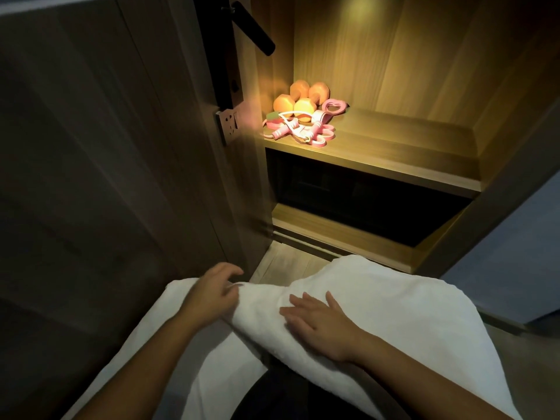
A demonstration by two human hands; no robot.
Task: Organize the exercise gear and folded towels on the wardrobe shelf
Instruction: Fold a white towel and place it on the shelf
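A large white towel [378,298] lies draped over my lap at the bottom of the view. My left hand [212,292] pinches a fold of the towel at its upper left edge. My right hand [321,322] lies flat on the towel with straight fingers. On the lit wardrobe shelf [394,153] sit orange dumbbells [300,98], a pink skipping rope [291,131] and a pink heart-shaped grip ring [333,106], heaped at the shelf's left end.
The wardrobe door [136,147] stands open on the left, with a black handle [251,28] and a lock plate. Below the shelf is a dark compartment [363,198]. The right part of the shelf is bare wood.
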